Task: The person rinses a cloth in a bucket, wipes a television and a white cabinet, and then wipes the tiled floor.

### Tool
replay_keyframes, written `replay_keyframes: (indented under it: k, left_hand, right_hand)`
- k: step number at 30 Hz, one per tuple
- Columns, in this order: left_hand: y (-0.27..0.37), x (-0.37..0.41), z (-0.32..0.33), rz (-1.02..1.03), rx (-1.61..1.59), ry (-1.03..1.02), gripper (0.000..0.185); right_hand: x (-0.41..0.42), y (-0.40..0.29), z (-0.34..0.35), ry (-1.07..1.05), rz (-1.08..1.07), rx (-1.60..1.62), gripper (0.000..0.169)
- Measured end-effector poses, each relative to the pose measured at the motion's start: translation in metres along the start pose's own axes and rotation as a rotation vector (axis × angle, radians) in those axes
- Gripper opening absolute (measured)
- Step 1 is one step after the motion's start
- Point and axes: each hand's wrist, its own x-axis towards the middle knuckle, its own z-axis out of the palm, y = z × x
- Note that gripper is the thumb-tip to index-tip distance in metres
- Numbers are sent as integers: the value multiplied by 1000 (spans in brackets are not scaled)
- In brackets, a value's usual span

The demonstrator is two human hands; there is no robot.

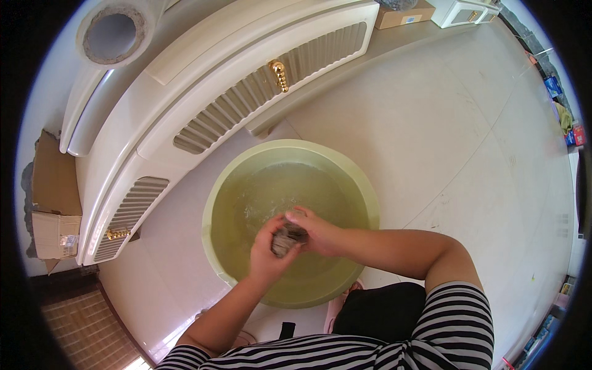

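Note:
A pale green plastic basin (365, 185) stands on the floor before me, holding slightly cloudy water (296, 185). Over the water, my left hand (268, 252) and my right hand (321, 233) are cupped together around a wadded grey-brown cloth-like bundle (287, 239). The left palm supports it from the left and below. From the right, the right hand presses against it, thumb on top. Fingers cover part of the bundle, so its exact kind cannot be told.
A white cabinet (157, 134) with ribbed panels and gold handles (279, 76) runs along the upper left. Cardboard boxes stand at the left (55, 194) and the top (404, 16). Light tiled floor (439, 138) stretches right. A woven mat (88, 328) lies lower left.

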Motion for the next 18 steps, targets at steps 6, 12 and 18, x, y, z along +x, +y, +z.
replay_keyframes:
  k: [6,12,18]
  left_hand:
    - [6,10,4,-138,-814,251,16]
    - [-5,20,-4,-598,-1437,314,22]
    - [-6,28,-15,-668,-1467,-139,24]
  right_hand:
    - [14,-8,9,167,-260,-19,49]
    - [3,-10,39,284,-938,-662,20]
    - [-20,-8,60,144,-1478,-1063,17]
